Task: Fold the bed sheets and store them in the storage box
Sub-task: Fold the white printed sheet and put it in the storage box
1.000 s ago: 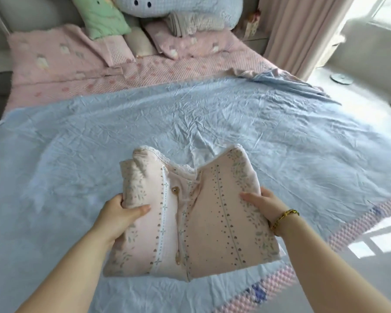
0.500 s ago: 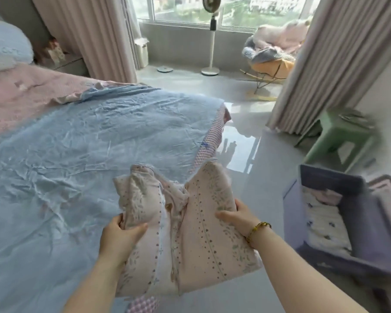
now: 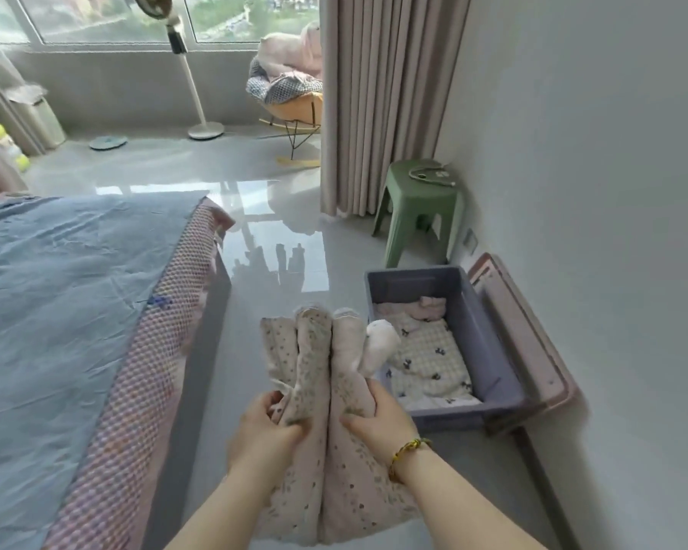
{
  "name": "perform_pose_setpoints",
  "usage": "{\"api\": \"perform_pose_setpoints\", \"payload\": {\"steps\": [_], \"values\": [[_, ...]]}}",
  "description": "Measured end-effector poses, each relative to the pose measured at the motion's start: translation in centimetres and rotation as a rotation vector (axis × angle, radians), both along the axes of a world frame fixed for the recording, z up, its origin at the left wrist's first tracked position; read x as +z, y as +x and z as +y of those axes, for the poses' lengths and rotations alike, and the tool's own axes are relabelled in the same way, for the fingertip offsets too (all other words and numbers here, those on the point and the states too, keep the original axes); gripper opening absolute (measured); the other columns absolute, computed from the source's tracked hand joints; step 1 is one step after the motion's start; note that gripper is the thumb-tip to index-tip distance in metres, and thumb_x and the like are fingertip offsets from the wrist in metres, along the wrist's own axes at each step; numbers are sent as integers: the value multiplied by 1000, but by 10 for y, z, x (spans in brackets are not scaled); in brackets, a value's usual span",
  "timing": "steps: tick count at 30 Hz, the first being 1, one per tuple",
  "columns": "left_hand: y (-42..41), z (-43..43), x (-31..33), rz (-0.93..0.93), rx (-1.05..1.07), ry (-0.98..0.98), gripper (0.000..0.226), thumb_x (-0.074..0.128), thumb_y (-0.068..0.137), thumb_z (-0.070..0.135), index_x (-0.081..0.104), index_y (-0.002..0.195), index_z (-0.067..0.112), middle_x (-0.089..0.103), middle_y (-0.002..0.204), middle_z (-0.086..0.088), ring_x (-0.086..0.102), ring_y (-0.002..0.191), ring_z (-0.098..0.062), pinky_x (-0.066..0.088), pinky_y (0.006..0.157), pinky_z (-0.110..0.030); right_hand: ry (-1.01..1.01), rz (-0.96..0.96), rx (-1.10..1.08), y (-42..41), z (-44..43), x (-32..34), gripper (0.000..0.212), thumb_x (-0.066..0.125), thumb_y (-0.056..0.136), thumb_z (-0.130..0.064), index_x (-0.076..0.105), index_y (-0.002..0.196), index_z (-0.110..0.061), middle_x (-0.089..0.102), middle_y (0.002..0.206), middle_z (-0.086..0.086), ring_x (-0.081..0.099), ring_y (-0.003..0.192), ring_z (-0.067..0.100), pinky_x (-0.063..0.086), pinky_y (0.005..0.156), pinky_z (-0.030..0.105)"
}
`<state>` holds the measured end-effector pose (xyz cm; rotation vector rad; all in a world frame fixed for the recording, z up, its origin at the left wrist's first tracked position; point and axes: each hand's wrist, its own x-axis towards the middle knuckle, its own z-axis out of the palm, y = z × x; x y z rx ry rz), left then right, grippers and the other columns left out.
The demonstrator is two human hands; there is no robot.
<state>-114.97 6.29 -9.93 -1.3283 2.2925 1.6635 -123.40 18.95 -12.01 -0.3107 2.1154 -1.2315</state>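
Head view: we have the folded pink floral-print cotton sheet point(image 3: 322, 394) in mid-air over the floor, between bed and box. Its far end overlaps the box's near-left corner in view.

Left hand point(image 3: 263, 434) is curled tight round the left fold, with the thumb pressed into the cloth. Right hand point(image 3: 378, 418) does the same on the right fold. We read the two-sided squeeze as there to keep the layers stacked so the fold doesn't spring open in carry.

The lavender rectangular plastic storage box point(image 3: 493, 359) sits on the floor against the wall, open. A folded cream checked sheet with dark bows point(image 3: 429, 359) already lies flat inside, with room on top. The pink box lid point(image 3: 533, 351) leans on the wall just behind, probably parked there to keep the opening free.

The bed with the wrinkled blue sheet point(image 3: 56, 291) is to our left. Folding looks done for this piece; what's left is lowering it in flat.
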Motion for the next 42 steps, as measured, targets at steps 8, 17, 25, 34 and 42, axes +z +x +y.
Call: {"api": "perform_pose_setpoints", "payload": {"steps": [8, 17, 25, 34, 42], "values": [[-117, 1, -51, -102, -119, 70, 43, 67, 70, 24, 57, 111, 16, 65, 101, -4, 59, 83, -21, 42, 65, -28, 86, -62, -106, -98, 12, -42, 37, 55, 85, -17, 50, 120, -28, 59, 101, -4, 58, 104, 20, 47, 86, 26], [-278, -21, -111, -224, -306, 84, 30, 60, 83, 12, 49, 110, 18, 56, 98, -2, 53, 84, -24, 43, 69, -30, 209, -136, -416, -234, 24, -99, 17, 54, 86, -14, 54, 100, -24, 58, 83, -4, 56, 84, 18, 47, 77, 26], [-391, -23, -180, -321, -346, 74, 24, 60, 86, 11, 52, 107, 18, 57, 100, -5, 51, 95, -25, 41, 79, -33, 127, -488, -880, -317, 100, -195, 25, 52, 86, 3, 53, 109, -9, 58, 88, 3, 52, 80, 20, 41, 62, 25], [-569, -11, -297, -386, -602, -82, 15, 57, 87, 12, 55, 99, 20, 58, 104, -10, 52, 86, -22, 42, 76, -30, 14, -935, -1280, -374, 146, -338, 39, 61, 75, 18, 51, 111, 8, 56, 113, 25, 54, 101, 37, 42, 93, 45], [-648, 25, -420, -463, -978, -297, 39, 57, 87, 12, 51, 126, 9, 56, 122, -12, 48, 116, -30, 36, 88, -27, -83, -1174, -1381, -370, 115, -476, 43, 59, 79, 12, 49, 120, 8, 50, 129, 26, 49, 118, 40, 45, 85, 44]]}}
